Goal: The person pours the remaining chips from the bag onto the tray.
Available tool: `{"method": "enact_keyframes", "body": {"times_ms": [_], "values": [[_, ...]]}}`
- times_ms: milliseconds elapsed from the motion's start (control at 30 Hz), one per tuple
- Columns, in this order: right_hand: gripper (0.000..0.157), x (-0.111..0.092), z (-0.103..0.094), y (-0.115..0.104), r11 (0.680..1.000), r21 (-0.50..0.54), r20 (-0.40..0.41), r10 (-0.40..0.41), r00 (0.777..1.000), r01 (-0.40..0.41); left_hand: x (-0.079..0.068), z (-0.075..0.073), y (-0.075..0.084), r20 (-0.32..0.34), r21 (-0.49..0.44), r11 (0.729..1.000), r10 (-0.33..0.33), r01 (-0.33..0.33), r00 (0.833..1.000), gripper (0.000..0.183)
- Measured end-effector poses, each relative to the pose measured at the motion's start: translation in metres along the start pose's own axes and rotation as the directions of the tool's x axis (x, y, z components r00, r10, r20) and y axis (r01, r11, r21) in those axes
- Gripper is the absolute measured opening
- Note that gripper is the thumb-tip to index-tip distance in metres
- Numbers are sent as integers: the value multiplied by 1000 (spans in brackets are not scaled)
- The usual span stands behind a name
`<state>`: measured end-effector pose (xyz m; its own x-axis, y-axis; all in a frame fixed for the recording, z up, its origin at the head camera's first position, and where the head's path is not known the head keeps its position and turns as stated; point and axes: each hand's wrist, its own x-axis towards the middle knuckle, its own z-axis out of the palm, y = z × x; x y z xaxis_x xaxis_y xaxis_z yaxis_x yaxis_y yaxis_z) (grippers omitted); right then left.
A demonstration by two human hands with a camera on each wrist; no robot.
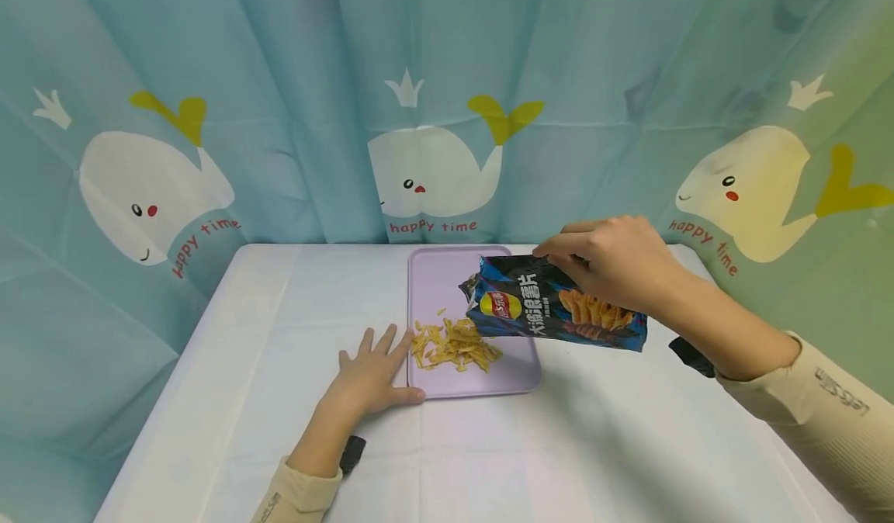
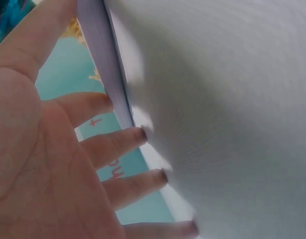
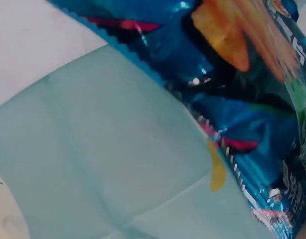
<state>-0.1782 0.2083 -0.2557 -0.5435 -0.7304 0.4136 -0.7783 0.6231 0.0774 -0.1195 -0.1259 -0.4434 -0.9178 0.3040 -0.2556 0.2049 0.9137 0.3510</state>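
Note:
A torn-open bag of potato chips (image 1: 559,302), blue and black, is held sideways above the lilac tray (image 1: 482,379), its mouth facing left. My right hand (image 1: 615,263) pinches its upper edge. In the right wrist view the bag (image 3: 223,89) fills the upper right; the fingers are out of sight there. A heap of yellow chips (image 1: 457,344) lies on the tray below the bag's mouth. Spread out at the tray's left edge is my left hand (image 1: 370,375), its thumb and index finger touching the rim. The left wrist view shows straight fingers (image 2: 115,147) against the tray's side (image 2: 100,47).
The tray sits on a table with a white cloth (image 1: 314,290). Behind it hangs a blue-green curtain (image 1: 300,81) with printed whales. A black wrist strap (image 1: 693,356) shows beneath the right forearm.

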Motion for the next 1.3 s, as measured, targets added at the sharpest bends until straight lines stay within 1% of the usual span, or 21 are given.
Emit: {"method": "enact_keyframes", "body": {"times_ms": [167,267,400,500,700,833,900,967,1033,1067,1100,1133,1167,1200,1267,1300], "values": [[19,1,-1,-1,1000,-12,5,1,1000,-1,-1,0,0,0,-2,1000,-2,2,1000,102],[20,1,-2,-1,1000,-12,-21,-2,1000,2,-1,0,0,1,1,1000,-5,5,1000,102],[20,2,-3,-2,1000,-14,-20,-9,1000,8,-1,0,0,3,3,1000,-6,6,1000,102],[19,2,-4,-3,1000,-17,-4,-11,1000,11,-1,-1,1,4,-2,1000,-5,5,1000,102],[21,0,-7,-2,1000,-16,-31,-7,1000,6,-1,0,1,5,-4,1000,-10,10,1000,102],[22,-8,-5,3,999,14,-54,45,998,-44,-1,0,0,5,-2,1000,-13,13,1000,102],[23,-17,-2,8,995,45,-77,96,992,-93,-1,-1,1,2,-3,1000,-11,11,1000,102],[25,-29,1,14,984,86,-99,167,981,-159,-1,-1,1,1,-4,1000,-9,9,1000,102],[24,-45,8,20,961,144,-120,252,960,-235,-1,0,1,-1,-5,1000,-4,4,1000,101],[24,-53,12,23,945,182,-125,297,947,-272,-1,0,1,-1,-6,1000,-2,2,1000,101],[23,-62,17,25,923,225,-128,344,930,-311,-1,0,1,-1,-6,1000,-1,1,1000,101],[21,-71,22,27,896,268,-128,399,908,-355,-1,0,1,0,-5,1000,0,0,1000,101],[20,-80,28,28,862,313,-131,455,881,-399,-1,1,0,-2,-4,1000,0,0,1000,101],[18,-88,34,29,821,366,-132,511,849,-438,-1,1,0,-3,-3,1000,0,0,1000,101],[16,-104,46,30,723,486,-129,614,779,-490,0,1,0,-4,0,1000,-10,10,1000,102],[17,-112,53,29,663,550,-124,666,735,-508,-1,2,-1,-4,-1,1000,-17,17,1000,102]]}}
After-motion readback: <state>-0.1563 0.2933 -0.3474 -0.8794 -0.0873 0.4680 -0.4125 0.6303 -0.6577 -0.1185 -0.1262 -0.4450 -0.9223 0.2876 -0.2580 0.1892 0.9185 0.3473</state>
